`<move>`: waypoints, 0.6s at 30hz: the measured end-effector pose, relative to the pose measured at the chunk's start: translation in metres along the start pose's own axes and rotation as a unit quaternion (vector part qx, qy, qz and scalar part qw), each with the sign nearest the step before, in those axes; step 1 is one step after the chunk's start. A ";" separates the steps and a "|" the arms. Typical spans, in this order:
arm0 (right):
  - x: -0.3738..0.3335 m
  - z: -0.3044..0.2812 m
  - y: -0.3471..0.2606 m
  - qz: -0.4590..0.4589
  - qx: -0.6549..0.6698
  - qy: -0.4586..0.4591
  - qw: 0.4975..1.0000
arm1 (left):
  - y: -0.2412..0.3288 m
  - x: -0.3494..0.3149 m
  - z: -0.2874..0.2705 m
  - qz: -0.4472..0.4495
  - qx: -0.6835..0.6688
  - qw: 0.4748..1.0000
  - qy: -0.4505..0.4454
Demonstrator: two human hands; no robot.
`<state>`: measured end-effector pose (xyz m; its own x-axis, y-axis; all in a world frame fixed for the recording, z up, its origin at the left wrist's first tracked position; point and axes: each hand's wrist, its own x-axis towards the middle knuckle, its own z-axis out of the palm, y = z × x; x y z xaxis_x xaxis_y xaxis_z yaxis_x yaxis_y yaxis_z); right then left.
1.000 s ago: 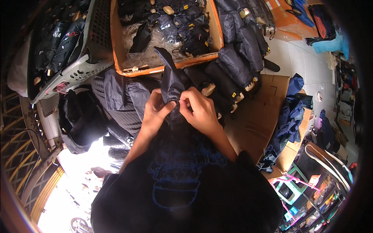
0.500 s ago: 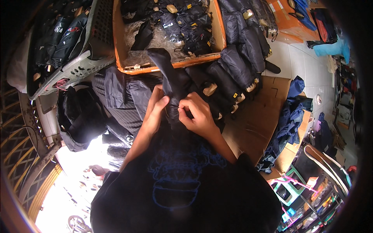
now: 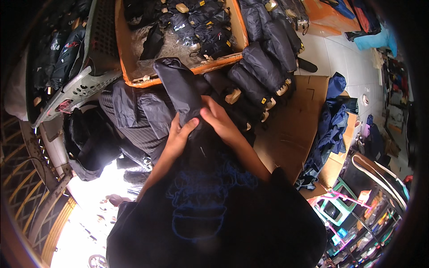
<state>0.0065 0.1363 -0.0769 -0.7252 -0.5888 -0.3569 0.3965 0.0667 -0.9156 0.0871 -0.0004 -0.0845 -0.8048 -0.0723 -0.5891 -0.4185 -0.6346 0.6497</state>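
A long black fabric umbrella sleeve [image 3: 179,87] is in front of my chest, its far end tilted up and a little left toward the box. My left hand [image 3: 178,136] grips its near end from the left, thumb on top. My right hand [image 3: 218,118] closes on the same end from the right, with its thumb pressed against the cloth. Whether an umbrella is inside cannot be made out. Just beyond and to the right lie several black folded umbrellas [image 3: 248,82] with beige handles.
An orange-edged carton [image 3: 119,49] holds more black umbrellas and clear plastic. At the left stands a grey perforated basket [image 3: 85,85] of umbrellas. A flattened cardboard piece [image 3: 286,129] and dark blue cloth [image 3: 328,125] are at the right. Black fabric [image 3: 91,138] lies to my left.
The sleeve has turned and now shows a broader, fuller side; its far end was narrow and bent. My right hand has shifted from a pinch to a fuller grip.
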 end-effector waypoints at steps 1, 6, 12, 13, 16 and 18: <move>0.001 0.003 0.000 0.013 0.025 0.000 1.000 | -0.002 0.000 0.000 -0.009 0.005 1.000 0.000; -0.007 0.009 0.006 0.067 0.046 0.028 0.996 | -0.007 0.013 -0.028 0.072 0.087 0.994 0.005; -0.005 0.017 0.006 0.086 0.015 -0.060 0.994 | 0.030 0.022 -0.020 0.085 -0.012 0.992 -0.092; -0.003 0.019 -0.001 0.027 -0.039 -0.035 0.998 | 0.029 0.030 -0.028 0.096 0.024 0.995 -0.026; 0.005 0.020 -0.020 -0.094 -0.165 0.033 0.981 | 0.058 0.042 0.004 0.174 -0.067 0.981 -0.046; 0.009 0.022 -0.029 -0.108 -0.186 0.063 0.974 | 0.065 0.044 0.014 0.182 -0.076 0.978 -0.074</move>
<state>0.0011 0.1118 -0.0496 -0.8420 -0.5192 -0.1468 0.0120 0.2539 -0.9671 0.0186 -0.0341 -0.0611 -0.9455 -0.2100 -0.2487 -0.0346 -0.6949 0.7183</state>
